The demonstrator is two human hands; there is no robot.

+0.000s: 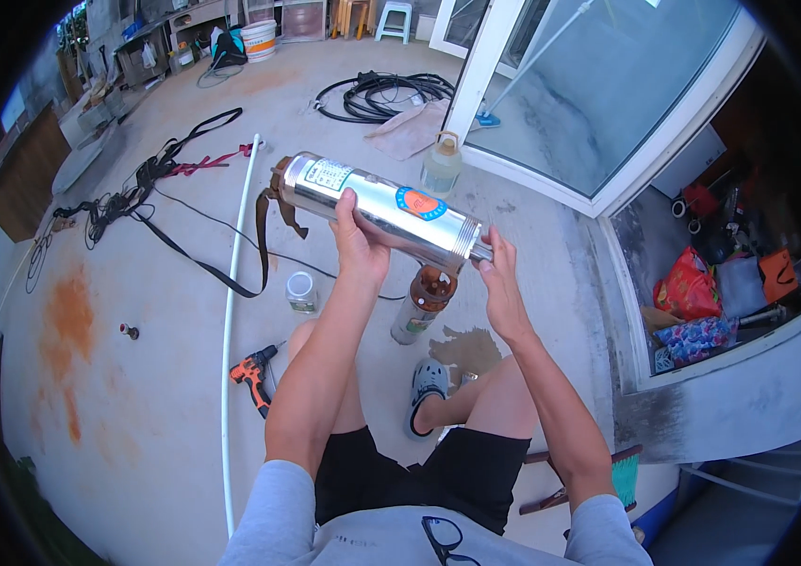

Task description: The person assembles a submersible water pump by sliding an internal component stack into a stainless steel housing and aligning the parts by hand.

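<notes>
A shiny metal cylinder (377, 209), which looks like a submersible pump motor, is held tilted above my knees. It has a pale label and an orange-and-blue sticker, and its left end is brown, with a dark flat strap or cable hanging there. My left hand (361, 250) is wrapped round its middle from below, thumb on the near side. At the right end, my right hand (501, 283) has its fingers closed round a short shaft stub (481, 252). Underneath stands a second cylinder (422, 307) with a rusty brown top, partly covered by the first.
A clear jar (301, 292) and an orange-black drill (254, 377) are left of my legs, beside a long white pipe (232, 330). Black cable (150, 174) and a coiled hose (381, 96) lie farther off. A bottle (441, 165) stands near the open glass door (608, 104).
</notes>
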